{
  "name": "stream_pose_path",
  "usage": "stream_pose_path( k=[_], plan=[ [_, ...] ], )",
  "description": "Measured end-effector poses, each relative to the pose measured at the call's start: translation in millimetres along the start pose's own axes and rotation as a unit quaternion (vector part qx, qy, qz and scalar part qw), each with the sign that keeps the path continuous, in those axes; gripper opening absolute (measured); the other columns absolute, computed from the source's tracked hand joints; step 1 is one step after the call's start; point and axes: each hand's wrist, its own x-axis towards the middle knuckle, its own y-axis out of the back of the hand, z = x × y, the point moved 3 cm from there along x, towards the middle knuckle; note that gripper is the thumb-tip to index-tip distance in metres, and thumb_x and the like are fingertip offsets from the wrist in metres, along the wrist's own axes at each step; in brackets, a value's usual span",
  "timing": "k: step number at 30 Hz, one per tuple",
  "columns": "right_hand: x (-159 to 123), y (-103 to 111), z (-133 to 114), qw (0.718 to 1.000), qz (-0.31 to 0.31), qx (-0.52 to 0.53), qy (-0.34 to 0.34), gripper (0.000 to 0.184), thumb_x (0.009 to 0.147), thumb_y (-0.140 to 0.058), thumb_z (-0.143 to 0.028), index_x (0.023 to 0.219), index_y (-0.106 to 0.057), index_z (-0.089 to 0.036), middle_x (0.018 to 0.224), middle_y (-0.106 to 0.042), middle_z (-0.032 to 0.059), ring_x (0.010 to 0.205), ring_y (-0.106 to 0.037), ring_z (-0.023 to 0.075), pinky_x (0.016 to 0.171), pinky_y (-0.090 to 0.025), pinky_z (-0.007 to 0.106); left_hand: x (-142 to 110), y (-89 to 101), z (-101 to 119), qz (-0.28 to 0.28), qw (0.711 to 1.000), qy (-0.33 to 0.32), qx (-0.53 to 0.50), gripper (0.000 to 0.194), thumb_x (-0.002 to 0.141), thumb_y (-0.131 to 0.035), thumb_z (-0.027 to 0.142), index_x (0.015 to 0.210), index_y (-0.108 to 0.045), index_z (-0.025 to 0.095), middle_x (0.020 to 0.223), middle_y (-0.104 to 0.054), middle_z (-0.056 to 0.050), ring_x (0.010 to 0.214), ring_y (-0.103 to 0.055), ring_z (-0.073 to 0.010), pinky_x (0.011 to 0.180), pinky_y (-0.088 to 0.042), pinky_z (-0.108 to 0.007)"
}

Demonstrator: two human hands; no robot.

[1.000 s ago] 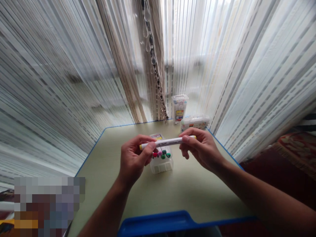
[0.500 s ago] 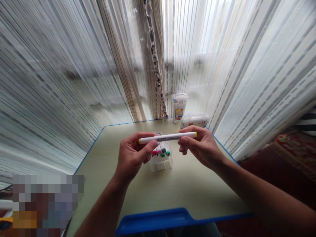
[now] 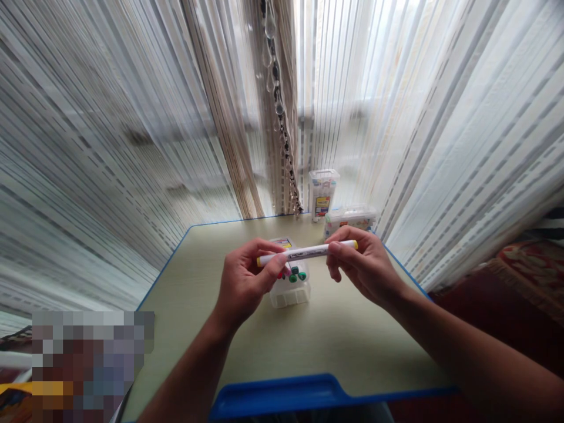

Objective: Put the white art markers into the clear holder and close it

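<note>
A white marker (image 3: 307, 253) with yellow ends is held level between my two hands, above the table. My left hand (image 3: 247, 276) pinches its left part between thumb and fingers. On its right end, my right hand (image 3: 359, 258) grips it with the thumb in front and fingers behind. Dark print shows along the barrel. Below and behind the marker lies a clear plastic case (image 3: 291, 296) with several markers in it, their green, red and pink ends (image 3: 298, 274) facing me. My left hand and the marker hide part of that case.
At the table's far edge stands an upright clear case (image 3: 323, 197) with a yellow label, beside a second clear case (image 3: 350, 220) lying flat. String curtains (image 3: 145, 117) hang behind. A blue rim (image 3: 282, 395) edges the pale green table (image 3: 343, 346).
The whole view has shifted slightly. My right thumb has come up onto the front of the marker near its right end. My left hand keeps its hold.
</note>
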Motion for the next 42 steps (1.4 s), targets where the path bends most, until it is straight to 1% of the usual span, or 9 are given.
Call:
stream_pose_path(
  k=[4,12,17,20,25,28,33,38,42],
  plan=[
    [0.5,2.1,1.9,1.000,-0.006,0.013,-0.004,0.022,0.077,-0.086,-0.030,0.076,-0.071,-0.015,0.056,-0.071,0.0013,0.041,-0.062,0.0117,0.038,-0.050,0.018,0.0,-0.2,-0.8,-0.005,1.000,0.010,-0.016,0.019,0.085,-0.078,0.030,0.089,-0.072,0.012,0.061,-0.069,-0.001,0.039,-0.043,-0.0036,0.035,-0.029,-0.014],
    [1.4,4.0,0.9,1.000,-0.011,0.026,-0.004,0.019,0.075,-0.088,-0.026,0.084,-0.075,-0.015,0.066,-0.076,0.0044,0.044,-0.066,0.0127,0.039,-0.052,0.018,0.8,5.8,-2.7,-0.013,0.999,-0.027,-0.019,0.016,0.090,-0.073,0.028,0.098,-0.076,0.014,0.072,-0.074,-0.004,0.043,-0.053,-0.0057,0.037,-0.039,-0.015],
    [1.9,3.2,3.7,1.000,-0.024,0.011,0.009,0.022,0.070,-0.091,-0.019,0.083,-0.074,-0.016,0.054,-0.068,-0.0021,0.040,-0.061,0.0098,0.039,-0.049,0.016,-0.1,3.8,-0.6,0.008,1.000,-0.013,-0.005,0.017,0.081,-0.082,0.023,0.094,-0.074,0.014,0.057,-0.065,0.003,0.039,-0.048,-0.0043,0.035,-0.038,-0.013],
    [0.9,4.1,4.9,1.000,-0.026,0.005,0.001,0.023,0.070,-0.091,-0.019,0.083,-0.073,-0.015,0.054,-0.068,-0.0021,0.040,-0.062,0.0103,0.038,-0.048,0.016,0.0,4.8,-0.7,0.010,1.000,-0.006,-0.019,0.018,0.080,-0.083,0.023,0.094,-0.075,0.014,0.052,-0.061,0.005,0.037,-0.046,-0.0041,0.034,-0.036,-0.013],
    [1.5,4.5,2.6,1.000,-0.017,0.005,0.001,0.018,0.077,-0.086,-0.027,0.085,-0.075,-0.014,0.068,-0.077,0.0058,0.041,-0.065,0.0119,0.037,-0.049,0.018,1.2,7.5,-2.2,-0.003,0.999,-0.008,-0.041,0.017,0.087,-0.077,0.026,0.100,-0.078,0.016,0.064,-0.071,-0.001,0.040,-0.051,-0.0048,0.036,-0.038,-0.014],
    [2.8,4.3,1.7,1.000,-0.011,0.006,0.008,0.016,0.079,-0.085,-0.027,0.084,-0.078,-0.014,0.065,-0.075,0.0048,0.041,-0.063,0.0107,0.037,-0.049,0.017,1.7,8.0,-2.0,-0.005,0.998,-0.020,-0.051,0.016,0.091,-0.072,0.028,0.101,-0.079,0.017,0.073,-0.076,-0.005,0.042,-0.053,-0.0049,0.037,-0.038,-0.014],
    [3.0,6.3,1.8,1.000,0.009,0.011,0.014,0.016,0.081,-0.082,-0.030,0.086,-0.080,-0.015,0.059,-0.070,0.0023,0.040,-0.059,0.0091,0.035,-0.046,0.016,2.4,8.0,-3.0,-0.018,0.997,-0.018,-0.072,0.020,0.094,-0.067,0.030,0.103,-0.079,0.017,0.076,-0.076,-0.006,0.043,-0.055,-0.0066,0.037,-0.040,-0.015],
    [2.1,8.7,4.3,1.000,0.000,-0.017,0.025,0.015,0.081,-0.084,-0.028,0.089,-0.080,-0.016,0.060,-0.071,0.0020,0.040,-0.061,0.0099,0.037,-0.047,0.017,2.4,6.9,-0.9,-0.001,1.000,-0.016,-0.017,0.016,0.087,-0.075,0.029,0.095,-0.077,0.015,0.068,-0.073,-0.003,0.040,-0.051,-0.0051,0.036,-0.038,-0.014],
    [2.2,9.4,7.2,0.999,-0.008,-0.045,0.016,0.017,0.077,-0.088,-0.026,0.086,-0.077,-0.015,0.054,-0.067,-0.0015,0.040,-0.060,0.0087,0.039,-0.048,0.016,1.4,4.1,1.9,0.007,1.000,0.005,0.011,0.018,0.081,-0.081,0.028,0.086,-0.073,0.012,0.053,-0.063,0.002,0.037,-0.044,-0.0035,0.034,-0.033,-0.013]
  ],
)
